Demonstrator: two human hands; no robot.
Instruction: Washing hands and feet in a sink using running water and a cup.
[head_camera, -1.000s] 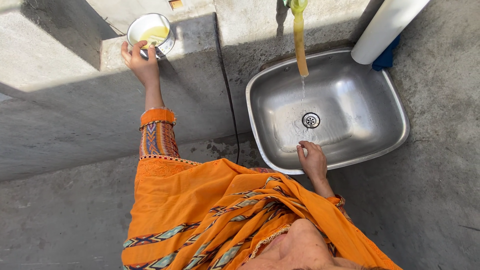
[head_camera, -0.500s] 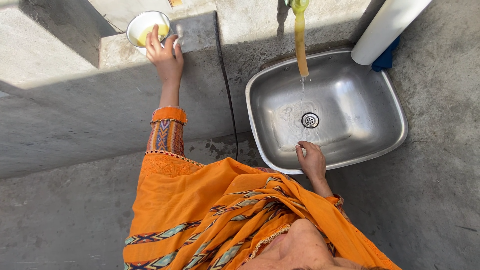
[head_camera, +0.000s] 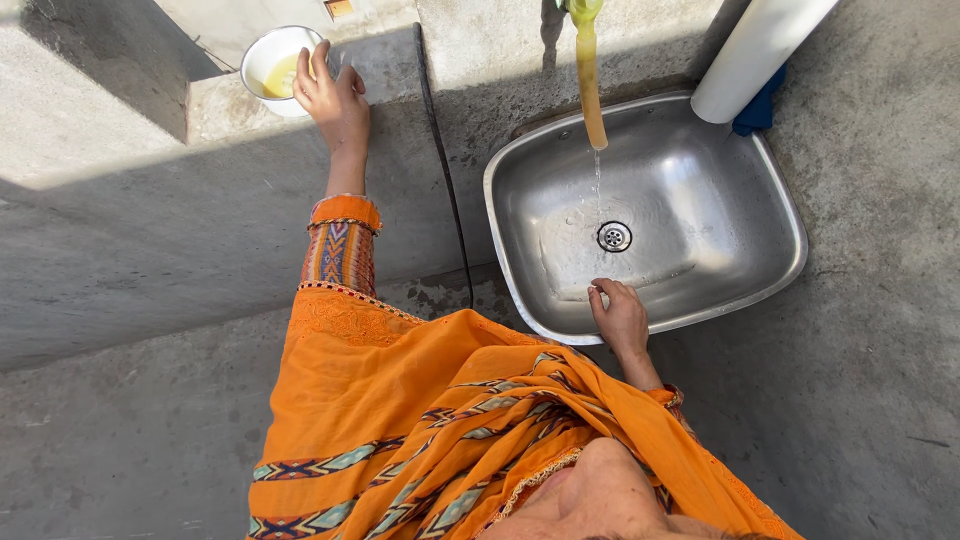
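Hard daylight, crisp focus, deep-edged shadows

Strong sun lights the concrete worktop (head_camera: 120, 110) toward ten o'clock, while a sharp-edged shadow band crosses it below. The steel sink (head_camera: 740, 250) throws bright glare off its basin toward three o'clock. The orange garment (head_camera: 400, 400) glows saturated. Focus holds sharp throughout; straight edges bow slightly toward the frame corners.

Small white bowl (head_camera: 277, 70) with yellowish liquid, set upright on the concrete ledge at upper left of the frame, steel sink (head_camera: 760, 210) at right, rim gripped at its near edge
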